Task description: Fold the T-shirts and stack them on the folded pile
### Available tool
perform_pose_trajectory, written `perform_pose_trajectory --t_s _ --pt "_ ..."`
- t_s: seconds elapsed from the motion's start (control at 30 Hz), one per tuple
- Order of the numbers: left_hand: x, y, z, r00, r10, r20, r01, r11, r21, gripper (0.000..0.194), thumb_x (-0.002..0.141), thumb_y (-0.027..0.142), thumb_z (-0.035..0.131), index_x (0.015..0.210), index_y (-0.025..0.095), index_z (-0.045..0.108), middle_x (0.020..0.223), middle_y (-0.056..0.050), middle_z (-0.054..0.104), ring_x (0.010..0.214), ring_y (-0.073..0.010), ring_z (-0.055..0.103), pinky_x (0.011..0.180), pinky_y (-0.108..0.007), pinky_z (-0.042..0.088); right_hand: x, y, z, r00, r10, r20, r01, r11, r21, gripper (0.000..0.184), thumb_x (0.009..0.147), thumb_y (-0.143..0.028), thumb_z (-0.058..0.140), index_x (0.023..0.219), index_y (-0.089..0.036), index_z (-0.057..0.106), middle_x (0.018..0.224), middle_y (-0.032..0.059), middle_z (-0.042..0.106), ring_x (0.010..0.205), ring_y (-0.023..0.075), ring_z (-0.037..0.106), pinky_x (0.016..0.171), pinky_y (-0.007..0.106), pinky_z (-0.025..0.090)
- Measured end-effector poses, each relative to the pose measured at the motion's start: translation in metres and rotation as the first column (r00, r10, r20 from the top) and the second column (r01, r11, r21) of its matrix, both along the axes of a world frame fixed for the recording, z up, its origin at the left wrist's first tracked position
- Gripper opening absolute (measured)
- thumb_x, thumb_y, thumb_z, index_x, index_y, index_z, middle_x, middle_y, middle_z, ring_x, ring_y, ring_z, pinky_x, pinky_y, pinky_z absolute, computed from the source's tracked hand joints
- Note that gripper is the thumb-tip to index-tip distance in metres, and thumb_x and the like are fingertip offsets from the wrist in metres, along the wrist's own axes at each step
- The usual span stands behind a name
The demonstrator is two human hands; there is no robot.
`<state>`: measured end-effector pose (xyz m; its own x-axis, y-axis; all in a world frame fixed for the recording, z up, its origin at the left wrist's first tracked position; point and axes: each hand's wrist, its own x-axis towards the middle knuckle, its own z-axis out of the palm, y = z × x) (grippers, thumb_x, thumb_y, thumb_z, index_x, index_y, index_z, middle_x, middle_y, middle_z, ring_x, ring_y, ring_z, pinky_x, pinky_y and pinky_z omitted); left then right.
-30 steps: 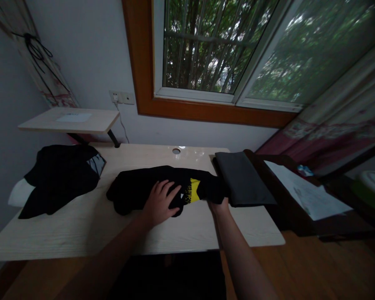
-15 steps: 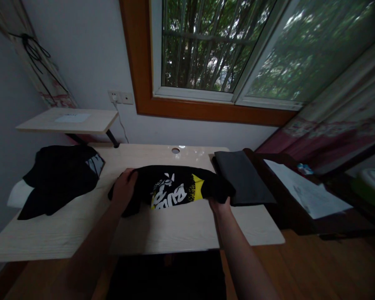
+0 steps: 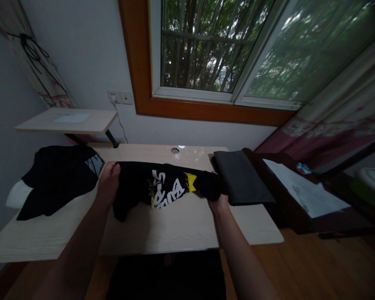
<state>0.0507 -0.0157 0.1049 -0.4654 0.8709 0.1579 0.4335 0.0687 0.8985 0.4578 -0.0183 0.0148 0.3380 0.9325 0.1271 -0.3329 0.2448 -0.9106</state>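
Observation:
A black T-shirt [image 3: 135, 183] with white lettering and a yellow patch is stretched out sideways over the pale wooden desk [image 3: 175, 233]. Its far edge is drawn into a nearly straight line, and the near left part hangs down in a loose fold. My left hand [image 3: 109, 181] is closed on the upper left corner of the cloth. At the right end, my right hand [image 3: 219, 204] grips the shirt from the near side, its fingers partly hidden under the fabric.
On the left lies a heap of black clothing [image 3: 62, 179] with something white under it, beside a small raised shelf [image 3: 95, 121]. A dark grey folder-like item [image 3: 245, 177] lies to the right. Beyond it, a dark table bears a paper sheet [image 3: 303, 189].
My left hand has moved left and slightly away from me, pulling the shirt's left corner taut. More of the white lettering shows. My right hand has stayed nearly in place.

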Motion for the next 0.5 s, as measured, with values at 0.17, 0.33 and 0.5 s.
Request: perform_pose_trajectory --t_s 0.17,0.33,0.5 --pt "-0.012 0.004 -0.013 1.000 0.030 -0.009 -0.030 1.000 -0.002 0.029 0.093 0.047 0.049 0.103 0.025 0.063 0.091 0.001 0.063 0.086 -0.0203 0.059 0.081 -0.032 0.046 -0.003 -0.002 0.011 0.993 0.026 -0.111 -0.026 1.000 -0.003 0.055 0.092 -0.062 0.057 0.136 -0.028 0.060 0.138 0.0079 0.066 0.127 0.0253 0.063 0.106 0.049 0.051" --pt "-0.021 0.006 -0.012 0.963 0.042 0.265 -0.055 0.998 0.044 0.035 0.084 0.051 0.059 0.102 0.022 0.063 0.084 0.000 0.063 0.079 -0.0194 0.061 0.075 -0.031 0.052 -0.002 -0.002 0.001 0.986 0.030 0.167 -0.020 0.998 -0.063 0.074 0.074 -0.035 0.083 0.142 -0.032 0.054 0.140 0.0083 0.060 0.125 0.0244 0.060 0.104 0.043 0.051" --pt "-0.026 -0.004 0.000 0.896 -0.031 0.443 0.018 0.999 0.034 0.040 0.075 0.050 0.068 0.104 0.023 0.066 0.085 0.000 0.069 0.078 -0.0201 0.067 0.071 -0.030 0.055 -0.006 -0.004 -0.005 0.894 0.024 0.448 0.008 0.998 -0.070 0.064 0.073 -0.023 0.072 0.136 -0.025 0.062 0.112 0.0046 0.067 0.098 0.0199 0.062 0.088 0.034 0.053"
